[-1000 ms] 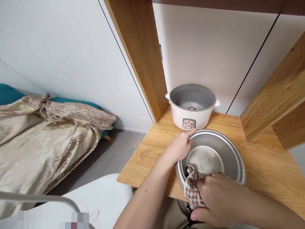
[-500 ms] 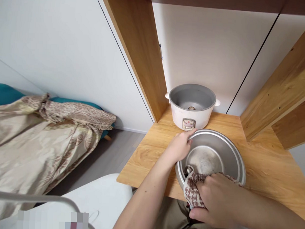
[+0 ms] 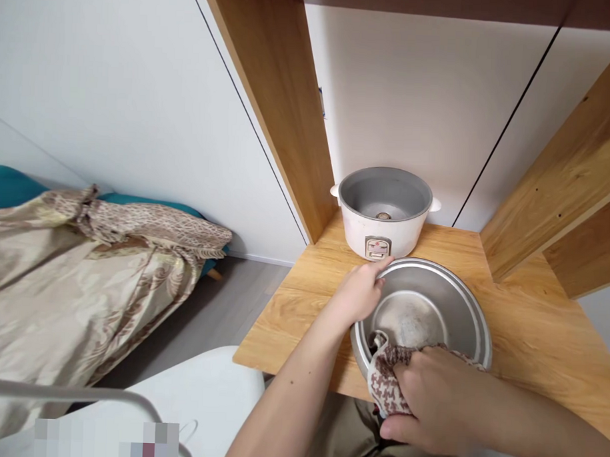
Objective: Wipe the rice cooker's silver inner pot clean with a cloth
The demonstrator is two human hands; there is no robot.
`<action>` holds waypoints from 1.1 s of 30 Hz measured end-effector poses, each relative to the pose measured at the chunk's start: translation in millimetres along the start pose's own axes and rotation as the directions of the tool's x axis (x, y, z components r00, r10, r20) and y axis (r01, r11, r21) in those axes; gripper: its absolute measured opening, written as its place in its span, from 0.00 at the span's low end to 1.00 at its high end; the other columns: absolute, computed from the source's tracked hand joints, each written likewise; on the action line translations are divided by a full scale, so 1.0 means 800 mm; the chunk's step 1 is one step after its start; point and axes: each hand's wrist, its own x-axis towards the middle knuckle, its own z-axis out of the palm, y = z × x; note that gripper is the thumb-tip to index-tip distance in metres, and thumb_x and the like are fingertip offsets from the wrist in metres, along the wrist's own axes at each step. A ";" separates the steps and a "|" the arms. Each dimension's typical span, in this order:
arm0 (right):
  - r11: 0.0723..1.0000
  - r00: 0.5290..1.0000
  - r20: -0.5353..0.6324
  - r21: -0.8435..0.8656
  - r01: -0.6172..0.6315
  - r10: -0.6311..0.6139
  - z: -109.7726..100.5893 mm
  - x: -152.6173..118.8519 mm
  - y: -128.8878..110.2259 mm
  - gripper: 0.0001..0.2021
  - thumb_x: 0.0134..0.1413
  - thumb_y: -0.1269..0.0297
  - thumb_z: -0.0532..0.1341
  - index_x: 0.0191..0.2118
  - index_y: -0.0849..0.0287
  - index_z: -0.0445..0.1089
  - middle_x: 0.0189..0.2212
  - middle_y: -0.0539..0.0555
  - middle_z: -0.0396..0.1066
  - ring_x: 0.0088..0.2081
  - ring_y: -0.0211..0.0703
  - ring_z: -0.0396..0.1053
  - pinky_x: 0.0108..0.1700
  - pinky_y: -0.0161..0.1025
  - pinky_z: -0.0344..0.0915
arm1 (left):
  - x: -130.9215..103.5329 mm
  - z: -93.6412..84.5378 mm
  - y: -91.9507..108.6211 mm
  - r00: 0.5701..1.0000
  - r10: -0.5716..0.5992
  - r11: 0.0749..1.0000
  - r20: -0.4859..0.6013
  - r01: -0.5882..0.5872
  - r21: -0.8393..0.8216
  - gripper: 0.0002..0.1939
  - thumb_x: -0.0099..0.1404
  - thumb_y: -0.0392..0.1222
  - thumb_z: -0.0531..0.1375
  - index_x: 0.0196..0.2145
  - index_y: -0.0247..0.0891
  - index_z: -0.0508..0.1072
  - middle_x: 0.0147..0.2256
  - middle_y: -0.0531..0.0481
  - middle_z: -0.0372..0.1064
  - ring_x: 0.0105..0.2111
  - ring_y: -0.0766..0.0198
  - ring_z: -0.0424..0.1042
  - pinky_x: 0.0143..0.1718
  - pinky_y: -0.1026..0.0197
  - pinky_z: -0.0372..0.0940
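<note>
A silvery metal pot [image 3: 440, 293], seemingly the rice cooker's inner pot, sits on the wooden tabletop with its inside facing up. My left hand [image 3: 361, 290] grips its far left rim, the index finger stretched along the edge and the other fingers partly hidden. At the near rim, my right hand [image 3: 436, 393] is closed on a brown-and-white patterned cloth [image 3: 387, 381], which drapes over the edge into the pot. The fingers under the cloth are hidden. Just behind the pot stands the white rice cooker body [image 3: 355, 233], lidless, its grey inside showing.
The wooden tabletop [image 3: 536, 330] has wooden uprights [image 3: 283, 121] at left and right and a pale wall behind. A white chair [image 3: 214, 385] stands at the lower left. Farther left is a couch with a patterned cover [image 3: 108, 275].
</note>
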 end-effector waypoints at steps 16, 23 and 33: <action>1.000 1.000 0.004 0.013 -0.022 0.022 0.003 0.000 0.000 0.21 0.65 0.43 0.64 0.36 0.57 0.76 0.28 0.57 0.80 0.29 0.52 0.77 0.29 0.42 0.58 | 0.001 -0.001 0.001 1.000 -0.005 1.000 0.013 0.005 -0.010 0.30 0.72 0.29 0.56 0.70 0.39 0.69 0.65 0.42 0.69 0.66 0.47 0.69 0.67 0.50 0.64; 0.999 0.999 -0.013 0.032 0.036 -0.036 0.007 -0.004 0.009 0.21 0.63 0.41 0.65 0.36 0.57 0.76 0.29 0.54 0.80 0.30 0.52 0.77 0.29 0.42 0.59 | 0.004 0.001 -0.001 1.000 0.004 1.000 0.019 -0.003 -0.013 0.30 0.71 0.28 0.56 0.70 0.38 0.69 0.66 0.42 0.68 0.67 0.48 0.68 0.68 0.50 0.63; 0.988 0.999 -0.047 -0.153 0.020 -0.028 0.026 -0.004 -0.007 0.23 0.70 0.44 0.62 0.32 0.59 0.77 0.25 0.57 0.78 0.26 0.50 0.75 0.29 0.42 0.59 | 0.006 0.001 -0.004 0.999 0.020 0.999 0.026 -0.019 -0.046 0.31 0.71 0.28 0.56 0.69 0.41 0.69 0.66 0.44 0.68 0.68 0.50 0.66 0.70 0.51 0.61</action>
